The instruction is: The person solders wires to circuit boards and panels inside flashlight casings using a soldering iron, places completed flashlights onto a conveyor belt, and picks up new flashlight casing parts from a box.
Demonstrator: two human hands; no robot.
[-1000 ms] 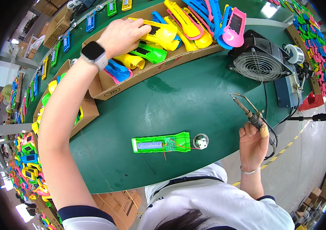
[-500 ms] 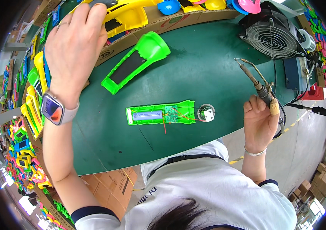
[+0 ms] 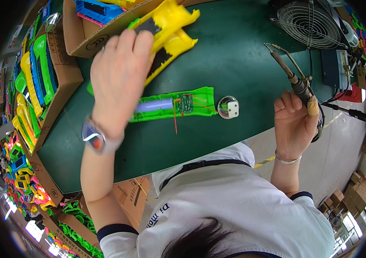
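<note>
My left hand (image 3: 120, 79) is closed around yellow plastic shell halves (image 3: 174, 26) with dark panels, over the left part of the green table. Just beneath them, a bit of a bright green shell shows, mostly hidden. Below and right of this hand lies a second green shell (image 3: 153, 114), its left end covered by my wrist. Inside it sit a pale blue battery (image 3: 155, 105) and a small circuit board (image 3: 184, 103) with red wires. A round silvery lamp part (image 3: 228, 107) rests beside its right end. At the right, my right hand (image 3: 294, 122) grips a soldering iron (image 3: 292, 77), tip up.
A cardboard box (image 3: 77, 38) holding coloured shells stands at the back left. Another box (image 3: 64, 81) of shells lines the left edge. At the back right are a fan (image 3: 307, 26) with a wire guard and a blue-grey soldering station (image 3: 335, 69).
My left hand has come from the back-left box toward the table's middle, bringing yellow shells over the loose green shell. The right hand stays with the soldering iron. My view has shifted slightly.
</note>
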